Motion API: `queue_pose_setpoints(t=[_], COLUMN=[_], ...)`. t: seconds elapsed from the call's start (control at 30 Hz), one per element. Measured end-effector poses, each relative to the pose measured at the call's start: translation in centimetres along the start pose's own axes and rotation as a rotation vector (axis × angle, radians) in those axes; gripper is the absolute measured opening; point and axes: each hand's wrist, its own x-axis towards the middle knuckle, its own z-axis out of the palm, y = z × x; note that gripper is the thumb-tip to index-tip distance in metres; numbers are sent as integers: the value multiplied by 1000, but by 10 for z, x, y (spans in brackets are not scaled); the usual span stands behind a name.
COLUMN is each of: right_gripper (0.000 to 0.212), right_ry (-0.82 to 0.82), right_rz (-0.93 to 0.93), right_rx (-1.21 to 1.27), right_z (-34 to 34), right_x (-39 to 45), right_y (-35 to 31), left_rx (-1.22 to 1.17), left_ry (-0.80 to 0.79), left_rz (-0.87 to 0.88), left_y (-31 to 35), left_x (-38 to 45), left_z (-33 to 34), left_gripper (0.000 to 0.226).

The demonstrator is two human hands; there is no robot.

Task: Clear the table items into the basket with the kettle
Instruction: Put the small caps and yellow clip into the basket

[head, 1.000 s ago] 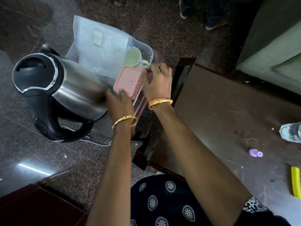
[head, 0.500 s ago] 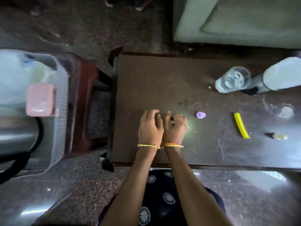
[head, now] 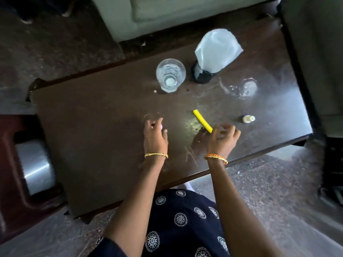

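On the dark brown table [head: 96,127] my left hand [head: 155,135] curls its fingers over a small purple cap [head: 161,127], which only peeks out between them. My right hand [head: 223,137] pinches the near end of a yellow stick [head: 201,120] that lies flat on the table. Farther back stand a clear glass [head: 170,75] and a black mesh holder [head: 201,76] with a white plastic bag [head: 218,50] in it. A small pale bottle [head: 248,119] lies to the right of the stick. The steel kettle [head: 35,167] shows at the left edge; the basket is out of view.
A dark red stool [head: 11,191] stands left of the table under the kettle. A pale sofa [head: 167,13] runs behind the table and dark furniture [head: 330,164] stands at the right. Wet smears [head: 246,88] mark the back right of the tabletop.
Both hands left the pink box in the basket and came over the table. They have now spread apart: the left went onto the purple cap, the right to the yellow stick.
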Motion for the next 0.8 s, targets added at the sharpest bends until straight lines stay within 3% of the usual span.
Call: queue_pose_setpoints(t=[0.23, 0.4, 0.63, 0.8], right_gripper=[25, 37, 25, 24], right_ry=[93, 32, -70, -79], right_rz=[102, 152, 127, 122], right_rx=[13, -105, -152, -89], right_z=[-30, -32, -32, -35], right_x=[68, 94, 108, 86], right_y=[17, 38, 45, 23], left_rx=[48, 75, 128, 14], left_ry=[-6, -29, -33, 53], left_rz=[40, 117, 143, 90], left_y=[45, 71, 69, 62], left_x=[-16, -22, -20, -21], left_z=[36, 62, 70, 54], left_gripper=[16, 13, 13, 24])
